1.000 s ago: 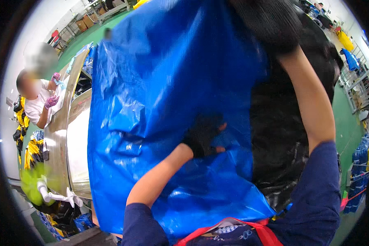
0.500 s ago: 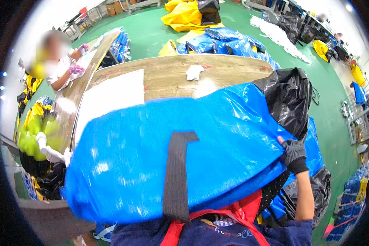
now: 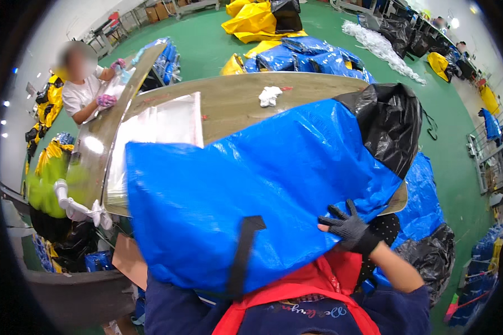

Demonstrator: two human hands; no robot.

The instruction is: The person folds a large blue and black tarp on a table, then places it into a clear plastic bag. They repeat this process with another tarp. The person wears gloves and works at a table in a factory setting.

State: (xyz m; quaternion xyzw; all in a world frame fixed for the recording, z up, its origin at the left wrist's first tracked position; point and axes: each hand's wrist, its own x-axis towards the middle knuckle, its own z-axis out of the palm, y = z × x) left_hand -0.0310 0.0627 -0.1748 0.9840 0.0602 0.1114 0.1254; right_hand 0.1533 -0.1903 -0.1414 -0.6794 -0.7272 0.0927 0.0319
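Touching the blue bag [image 3: 251, 190], right hand [image 3: 355, 232] with fingers [image 3: 352, 212] spread apart; left hand hidden, its fingers unreadable.

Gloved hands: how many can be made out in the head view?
3. The wearer's right hand is spread over the blue material; a co-worker's upper pink-gloved hand and lower pink-gloved hand are at upper left. The wearer's left hand is out of sight, so more may be hidden.

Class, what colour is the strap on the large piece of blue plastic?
The strap is black, seen best in the head view.
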